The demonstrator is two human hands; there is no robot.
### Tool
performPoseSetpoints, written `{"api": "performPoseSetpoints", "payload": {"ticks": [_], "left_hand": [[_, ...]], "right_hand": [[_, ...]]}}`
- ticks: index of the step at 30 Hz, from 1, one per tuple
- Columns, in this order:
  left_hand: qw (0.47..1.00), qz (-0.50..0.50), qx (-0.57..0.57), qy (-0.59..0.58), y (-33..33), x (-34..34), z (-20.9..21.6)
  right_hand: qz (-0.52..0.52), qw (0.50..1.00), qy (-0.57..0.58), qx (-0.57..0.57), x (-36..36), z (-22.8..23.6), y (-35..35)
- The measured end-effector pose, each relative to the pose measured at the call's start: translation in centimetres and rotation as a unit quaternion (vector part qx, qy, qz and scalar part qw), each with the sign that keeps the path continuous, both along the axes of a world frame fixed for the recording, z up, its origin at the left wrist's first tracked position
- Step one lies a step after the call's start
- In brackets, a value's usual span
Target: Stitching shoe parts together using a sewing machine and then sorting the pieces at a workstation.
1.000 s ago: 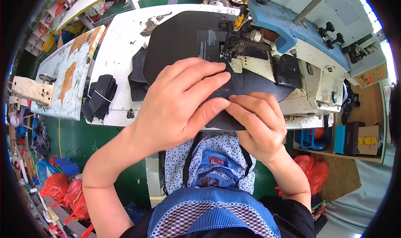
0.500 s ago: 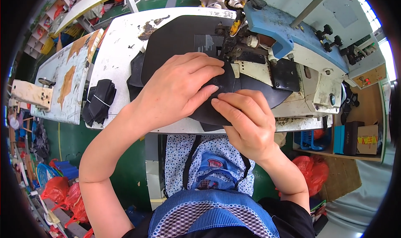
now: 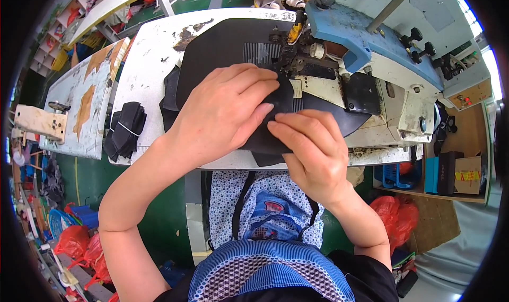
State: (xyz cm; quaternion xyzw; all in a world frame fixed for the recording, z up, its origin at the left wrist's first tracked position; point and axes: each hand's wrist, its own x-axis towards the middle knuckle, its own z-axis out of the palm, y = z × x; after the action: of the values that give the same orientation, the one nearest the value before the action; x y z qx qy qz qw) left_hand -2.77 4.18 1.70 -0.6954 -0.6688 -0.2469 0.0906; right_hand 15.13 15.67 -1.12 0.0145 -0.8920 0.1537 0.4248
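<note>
At the working end of a sewing machine (image 3: pixel 344 34), a small piece of black material (image 3: pixel 284 98) lies on a wide, smooth black sheet (image 3: pixel 209 50). My left hand (image 3: pixel 220 111) rests over the black piece, fingers stretched out with the tips close to the black presser parts (image 3: pixel 286 63), thumb apart. Right of it, my right hand (image 3: pixel 318 145) is closed in a pinch on the near edge of the piece. The thumb tip is partly hidden under the fingers. Where the piece meets the needle is hidden by my left fingertips and the presser parts.
A tied black bundle (image 3: pixel 126 129) lies at the left of the worn white table (image 3: pixel 151 53). Behind it stands another stained tabletop (image 3: pixel 85 98). To the right, a shelf holds a blue basket (image 3: pixel 395 174) and a cardboard box (image 3: pixel 467 174). Red plastic bags (image 3: pixel 395 220) hang or lie below.
My left hand has shifted slightly left and away from me on the black material. My right hand stays in nearly the same place, still pinching. The view has moved a little.
</note>
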Motion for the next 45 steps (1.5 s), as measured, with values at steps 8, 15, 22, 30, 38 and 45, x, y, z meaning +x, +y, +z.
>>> {"api": "performPoseSetpoints", "payload": {"ticks": [8,15,22,30,38,45], "left_hand": [[0.998,-0.06,-0.02,-0.026,-0.3,-0.8,0.0],[0.997,-0.071,-0.025,-0.02,-0.3,-1.3,0.3],[0.996,-0.087,-0.031,-0.008,-0.2,-1.6,0.5],[0.997,-0.068,-0.037,0.014,-0.3,-1.1,0.6],[0.998,-0.058,-0.009,0.038,0.3,-1.1,0.5],[0.997,-0.065,-0.019,0.029,0.5,-2.0,0.5]], "right_hand": [[0.013,1.0,-0.015,-0.008,0.6,-0.5,-0.9],[0.009,1.0,-0.004,-0.004,0.3,-0.3,-1.2],[-0.005,1.0,-0.001,0.011,-0.1,-0.3,-1.5],[-0.003,1.0,0.005,0.018,-0.1,-0.7,-1.4],[-0.009,1.0,-0.009,0.004,0.1,-0.5,-1.0],[-0.018,1.0,-0.015,0.006,-0.3,-0.5,-1.5]]}}
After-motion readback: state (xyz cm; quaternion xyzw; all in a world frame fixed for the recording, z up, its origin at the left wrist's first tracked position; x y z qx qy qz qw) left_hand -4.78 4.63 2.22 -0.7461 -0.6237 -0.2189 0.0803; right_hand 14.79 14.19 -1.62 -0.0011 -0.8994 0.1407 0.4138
